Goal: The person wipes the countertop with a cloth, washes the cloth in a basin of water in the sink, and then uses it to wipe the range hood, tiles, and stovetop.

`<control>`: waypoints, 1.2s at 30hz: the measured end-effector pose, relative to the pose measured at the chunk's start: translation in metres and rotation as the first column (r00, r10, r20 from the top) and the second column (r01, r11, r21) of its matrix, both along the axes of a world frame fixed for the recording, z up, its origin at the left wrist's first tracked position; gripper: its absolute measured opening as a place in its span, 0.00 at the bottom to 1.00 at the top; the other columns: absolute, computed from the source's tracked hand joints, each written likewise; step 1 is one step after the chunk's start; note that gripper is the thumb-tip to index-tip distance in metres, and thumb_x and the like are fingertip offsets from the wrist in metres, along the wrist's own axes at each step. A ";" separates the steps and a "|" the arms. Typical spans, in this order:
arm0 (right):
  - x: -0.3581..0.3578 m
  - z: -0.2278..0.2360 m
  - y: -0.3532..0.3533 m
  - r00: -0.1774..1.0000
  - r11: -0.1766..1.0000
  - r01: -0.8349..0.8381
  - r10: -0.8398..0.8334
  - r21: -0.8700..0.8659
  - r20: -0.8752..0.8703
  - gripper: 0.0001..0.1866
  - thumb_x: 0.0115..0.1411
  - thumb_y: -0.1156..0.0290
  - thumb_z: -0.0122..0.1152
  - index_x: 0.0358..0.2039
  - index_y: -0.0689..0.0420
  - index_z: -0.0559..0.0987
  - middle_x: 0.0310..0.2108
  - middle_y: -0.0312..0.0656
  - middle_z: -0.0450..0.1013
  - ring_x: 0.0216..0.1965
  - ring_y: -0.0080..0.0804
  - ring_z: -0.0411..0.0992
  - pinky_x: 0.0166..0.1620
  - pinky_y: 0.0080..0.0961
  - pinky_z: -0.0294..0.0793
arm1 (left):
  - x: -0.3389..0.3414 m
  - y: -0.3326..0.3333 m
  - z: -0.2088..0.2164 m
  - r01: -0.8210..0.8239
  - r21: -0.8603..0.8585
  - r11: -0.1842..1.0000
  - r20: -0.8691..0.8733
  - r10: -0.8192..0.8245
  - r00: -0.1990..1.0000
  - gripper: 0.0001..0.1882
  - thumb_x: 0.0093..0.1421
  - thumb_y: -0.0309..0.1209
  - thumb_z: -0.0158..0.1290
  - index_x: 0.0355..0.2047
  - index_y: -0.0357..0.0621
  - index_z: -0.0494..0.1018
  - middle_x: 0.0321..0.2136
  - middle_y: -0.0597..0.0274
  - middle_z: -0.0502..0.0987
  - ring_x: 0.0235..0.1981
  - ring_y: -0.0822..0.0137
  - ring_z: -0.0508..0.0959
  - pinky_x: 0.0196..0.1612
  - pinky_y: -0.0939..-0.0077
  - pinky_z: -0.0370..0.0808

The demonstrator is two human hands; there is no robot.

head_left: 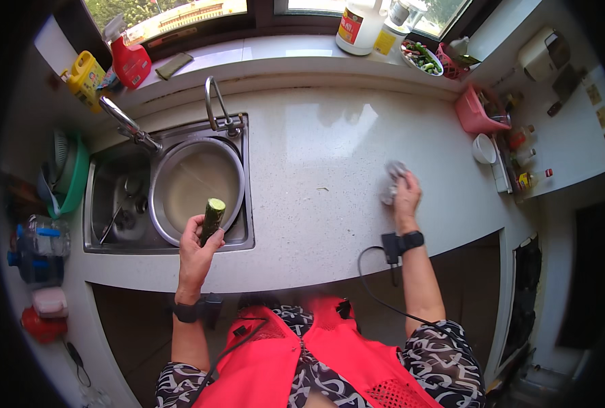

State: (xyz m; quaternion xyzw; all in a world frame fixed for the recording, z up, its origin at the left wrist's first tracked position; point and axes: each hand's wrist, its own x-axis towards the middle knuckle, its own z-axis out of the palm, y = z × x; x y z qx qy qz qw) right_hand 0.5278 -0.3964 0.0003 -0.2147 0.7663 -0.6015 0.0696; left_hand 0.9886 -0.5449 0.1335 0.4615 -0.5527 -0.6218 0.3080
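My left hand (pixel 195 253) is closed round a piece of cucumber (pixel 212 221) with dark green skin and a pale cut end facing up. It is held over the near edge of a round metal basin (pixel 154 204) of cloudy water, which sits in the right bowl of the sink (pixel 248 234). On the right side of the white countertop (pixel 295 197), my right hand (pixel 407 198) presses a crumpled greyish cloth (pixel 392 178), slightly blurred. A few small crumbs and scraps (pixel 323 188) lie on the counter between my hands.
Two taps (pixel 129 126) rise behind the sink. A green basin (pixel 78 177) stands at the left. A red spray bottle (pixel 129 61), white jug (pixel 360 28) and bowl of vegetables (pixel 421 58) line the sill. At the right are a pink basket (pixel 476 112) and white bowl (pixel 484 148).
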 end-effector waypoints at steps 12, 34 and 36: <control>0.104 -0.062 -0.024 0.857 0.818 0.259 0.051 0.514 -0.513 0.17 0.57 0.65 0.60 0.47 0.51 0.79 0.57 0.39 0.68 0.52 0.47 0.63 0.55 0.42 0.63 | 0.071 -0.023 -0.019 0.067 0.030 0.997 0.045 -0.068 0.997 0.17 0.60 0.22 0.56 0.48 0.35 0.66 0.32 0.64 0.76 0.30 0.76 0.75 0.36 0.82 0.73; 0.059 -0.055 0.168 0.817 0.577 0.564 -0.287 0.591 -0.500 0.21 0.55 0.60 0.62 0.49 0.55 0.77 0.52 0.48 0.70 0.54 0.47 0.67 0.55 0.46 0.65 | 0.123 -0.082 -0.019 0.231 0.040 0.972 0.038 -0.233 0.972 0.18 0.59 0.23 0.56 0.49 0.36 0.67 0.35 0.65 0.76 0.33 0.76 0.75 0.37 0.81 0.75; 0.123 -0.058 0.099 0.837 0.606 0.481 -0.104 0.633 -0.536 0.20 0.54 0.62 0.63 0.47 0.55 0.78 0.52 0.48 0.69 0.54 0.47 0.67 0.55 0.46 0.64 | 0.125 -0.079 -0.021 0.223 0.055 0.973 0.056 -0.226 0.973 0.18 0.59 0.23 0.56 0.49 0.36 0.67 0.35 0.65 0.76 0.33 0.76 0.75 0.37 0.81 0.76</control>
